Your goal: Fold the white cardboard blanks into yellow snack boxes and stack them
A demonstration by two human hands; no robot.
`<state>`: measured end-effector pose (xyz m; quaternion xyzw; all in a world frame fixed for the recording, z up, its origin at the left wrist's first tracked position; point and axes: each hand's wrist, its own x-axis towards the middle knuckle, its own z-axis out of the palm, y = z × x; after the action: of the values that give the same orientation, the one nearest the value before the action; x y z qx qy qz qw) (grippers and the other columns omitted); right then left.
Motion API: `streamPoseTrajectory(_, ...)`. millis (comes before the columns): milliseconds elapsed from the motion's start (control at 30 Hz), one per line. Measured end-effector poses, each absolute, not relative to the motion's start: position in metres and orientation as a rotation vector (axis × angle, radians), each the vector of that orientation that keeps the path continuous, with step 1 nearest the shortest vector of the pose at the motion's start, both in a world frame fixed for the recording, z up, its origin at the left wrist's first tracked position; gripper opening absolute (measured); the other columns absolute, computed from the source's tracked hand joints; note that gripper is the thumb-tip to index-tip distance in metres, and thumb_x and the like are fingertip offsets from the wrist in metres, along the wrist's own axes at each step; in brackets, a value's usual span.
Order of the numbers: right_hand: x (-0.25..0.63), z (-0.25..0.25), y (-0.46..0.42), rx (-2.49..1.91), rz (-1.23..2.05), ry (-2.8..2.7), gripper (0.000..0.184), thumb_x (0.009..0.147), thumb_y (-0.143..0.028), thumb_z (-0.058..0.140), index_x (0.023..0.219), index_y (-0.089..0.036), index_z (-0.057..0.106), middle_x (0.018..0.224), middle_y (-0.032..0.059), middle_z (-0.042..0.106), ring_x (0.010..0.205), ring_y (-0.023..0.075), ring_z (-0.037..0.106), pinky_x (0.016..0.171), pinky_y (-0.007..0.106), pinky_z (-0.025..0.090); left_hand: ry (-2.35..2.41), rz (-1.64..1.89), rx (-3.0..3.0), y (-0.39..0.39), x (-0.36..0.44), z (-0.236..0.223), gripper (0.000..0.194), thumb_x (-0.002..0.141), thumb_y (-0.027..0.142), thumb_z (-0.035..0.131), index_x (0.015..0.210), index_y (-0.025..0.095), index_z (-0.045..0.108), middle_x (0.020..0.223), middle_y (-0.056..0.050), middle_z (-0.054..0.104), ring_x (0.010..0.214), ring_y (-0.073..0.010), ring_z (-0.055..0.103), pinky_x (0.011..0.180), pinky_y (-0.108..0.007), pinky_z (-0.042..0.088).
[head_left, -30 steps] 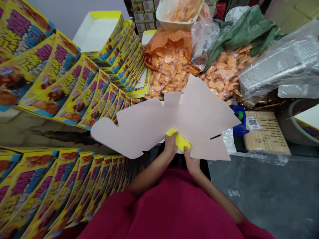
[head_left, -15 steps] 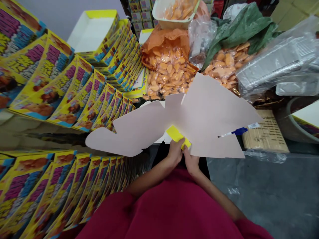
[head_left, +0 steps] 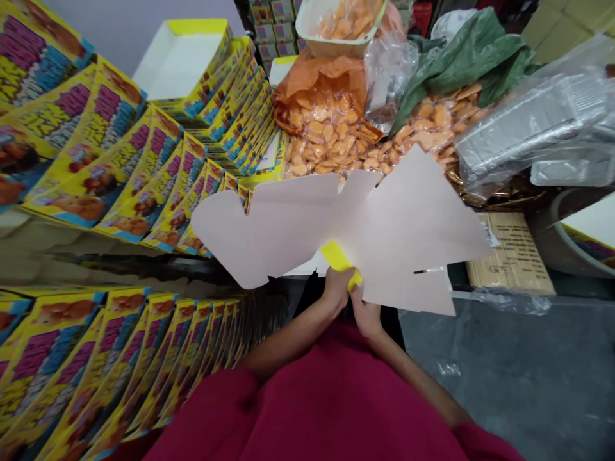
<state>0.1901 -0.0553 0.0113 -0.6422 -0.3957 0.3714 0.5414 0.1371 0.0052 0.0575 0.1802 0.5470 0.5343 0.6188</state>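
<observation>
Two rows of printed boxes (head_left: 163,150), upper and lower, along the left; too many to count. One stack of matching trays (head_left: 223,83) behind. One cardboard sheet (head_left: 408,218), pale side up, sits directly before the body, across the table's near edge. Two bags beyond it, one green (head_left: 461,54), one orange (head_left: 336,70); one tub (head_left: 336,46) above the orange one. Two hands at work: left hand (head_left: 337,288) with fingers closed over the near part of one yellow flap (head_left: 335,255); right hand (head_left: 368,314) gripping the board, thumb at the flap's near end, other fingers hidden underneath. For a clean fold, judged best: steady the board right-handed, press evenly along the whole crease, avoid twisting the wide wings. Orange pieces (head_left: 317,131), wrapped, heaped by both bags: beyond counting.
</observation>
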Motion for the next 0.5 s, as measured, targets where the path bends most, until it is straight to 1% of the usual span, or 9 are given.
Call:
streamPoseTrajectory(167,0.189,0.013,-0.053,-1.513,0.912,-0.876,0.063,0.082,-0.053,0.055,0.128,-0.011,0.055,0.134,0.0178,0.057,0.127,0.0299,0.051,0.115,0.053,0.029,1.166,1.224,0.453,0.0,0.14,0.054,0.03,0.051,0.008,0.063,0.08,0.014,0.063,0.083,-0.002,0.069,0.071,-0.0139,0.063,0.071,-0.027,0.051)
streamPoseTrajectory(267,0.185,0.019,-0.053,-1.43,1.024,-0.839,0.065,0.079,-0.051,0.059,0.131,-0.012,0.053,0.133,0.0165,0.058,0.126,0.0286,0.052,0.113,0.051,0.033,1.236,1.214,0.507,0.001,0.138,0.04,0.031,0.052,0.007,0.063,0.082,0.014,0.064,0.082,-0.002,0.069,0.068,-0.0137,0.062,0.068,-0.027,0.05)
streamPoseTrajectory(333,0.187,0.029,-0.052,-1.37,1.11,-0.797,0.068,0.076,-0.052,0.063,0.131,-0.013,0.053,0.13,0.0159,0.06,0.124,0.0284,0.054,0.112,0.051,0.036,1.276,1.2,0.534,0.007,0.133,0.028,0.03,0.053,0.007,0.062,0.083,0.013,0.064,0.081,-0.003,0.069,0.068,-0.0143,0.062,0.066,-0.027,0.05)
streamPoseTrajectory(400,0.194,0.043,-0.05,-1.321,1.155,-0.736,0.07,0.074,-0.051,0.067,0.131,-0.014,0.053,0.13,0.0154,0.061,0.122,0.0279,0.056,0.111,0.049,0.037,1.315,1.204,0.546,0.017,0.124,0.018,0.031,0.055,0.007,0.063,0.085,0.013,0.064,0.083,-0.004,0.068,0.069,-0.0147,0.062,0.066,-0.027,0.05)
streamPoseTrajectory(500,0.213,0.063,-0.044,-1.279,1.095,-0.558,0.07,0.073,-0.048,0.07,0.133,-0.017,0.051,0.133,0.0135,0.059,0.123,0.0255,0.055,0.113,0.048,0.035,1.363,1.224,0.574,0.034,0.104,0.015,0.036,0.059,0.011,0.07,0.094,0.015,0.063,0.087,-0.004,0.068,0.072,-0.0158,0.063,0.069,-0.028,0.052)
